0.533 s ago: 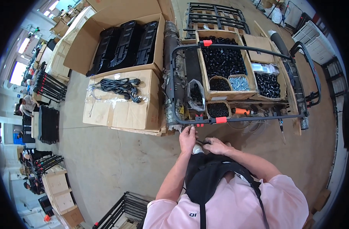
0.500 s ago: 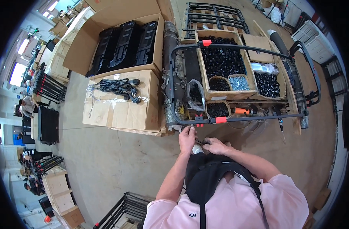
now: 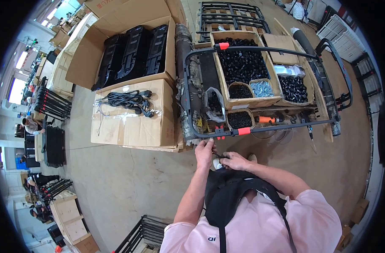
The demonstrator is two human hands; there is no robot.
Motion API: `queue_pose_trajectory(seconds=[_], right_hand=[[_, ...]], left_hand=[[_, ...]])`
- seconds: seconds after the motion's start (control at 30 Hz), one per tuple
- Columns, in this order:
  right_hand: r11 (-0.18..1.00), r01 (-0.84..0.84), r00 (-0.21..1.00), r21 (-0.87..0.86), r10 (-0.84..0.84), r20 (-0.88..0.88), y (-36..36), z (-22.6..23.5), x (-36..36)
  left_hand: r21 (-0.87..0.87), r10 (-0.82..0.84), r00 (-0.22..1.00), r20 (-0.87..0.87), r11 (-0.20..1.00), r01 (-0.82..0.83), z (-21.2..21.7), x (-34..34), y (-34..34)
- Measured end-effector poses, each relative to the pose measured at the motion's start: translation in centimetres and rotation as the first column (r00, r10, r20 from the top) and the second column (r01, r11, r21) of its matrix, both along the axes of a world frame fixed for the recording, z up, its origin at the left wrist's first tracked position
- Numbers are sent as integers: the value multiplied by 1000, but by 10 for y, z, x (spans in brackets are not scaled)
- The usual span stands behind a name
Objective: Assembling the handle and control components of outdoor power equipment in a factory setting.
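My left hand [image 3: 204, 152] is closed in a pinch just below the front bar of a black metal tube frame [image 3: 276, 128]. What its fingertips hold is too small to make out. My right hand [image 3: 235, 161] is closed around a short, dark, slim piece [image 3: 219, 156] that reaches toward my left hand; its kind cannot be told. Above my left hand, a red clip [image 3: 219, 133] sits on the frame's front bar, with a larger red clip [image 3: 244, 131] to its right. Another red piece [image 3: 223, 46] is on the far bar.
Under the frame stand a carton of black parts [image 3: 243, 63], a small box of silver screws [image 3: 261, 88] and an orange-handled power tool [image 3: 268, 119]. Coiled black cables [image 3: 127, 101] lie on a closed carton at left. Behind it, an open carton [image 3: 81, 63] holds black moulded panels.
The view has shifted slightly, with the bench and cartons a little to the left. Both hands stay close together below the front bar, fingers still closed.
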State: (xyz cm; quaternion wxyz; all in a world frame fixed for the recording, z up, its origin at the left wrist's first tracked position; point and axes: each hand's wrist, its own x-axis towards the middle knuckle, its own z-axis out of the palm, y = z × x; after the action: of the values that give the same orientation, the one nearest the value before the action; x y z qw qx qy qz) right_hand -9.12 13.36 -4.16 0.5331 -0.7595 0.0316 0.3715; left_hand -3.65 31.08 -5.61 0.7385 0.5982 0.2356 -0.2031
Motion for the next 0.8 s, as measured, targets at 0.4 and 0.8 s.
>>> queue_pose_trajectory(seconds=[0.4, 0.8], right_hand=[[999, -4, 997, -50, 8, 76, -2, -1, 0], [998, 28, 1000, 59, -29, 12, 6, 2, 8]], left_hand=[[-9, 237, 969, 69, 972, -237, -5, -19, -34], [53, 14, 999, 36, 998, -16, -1, 1, -3]])
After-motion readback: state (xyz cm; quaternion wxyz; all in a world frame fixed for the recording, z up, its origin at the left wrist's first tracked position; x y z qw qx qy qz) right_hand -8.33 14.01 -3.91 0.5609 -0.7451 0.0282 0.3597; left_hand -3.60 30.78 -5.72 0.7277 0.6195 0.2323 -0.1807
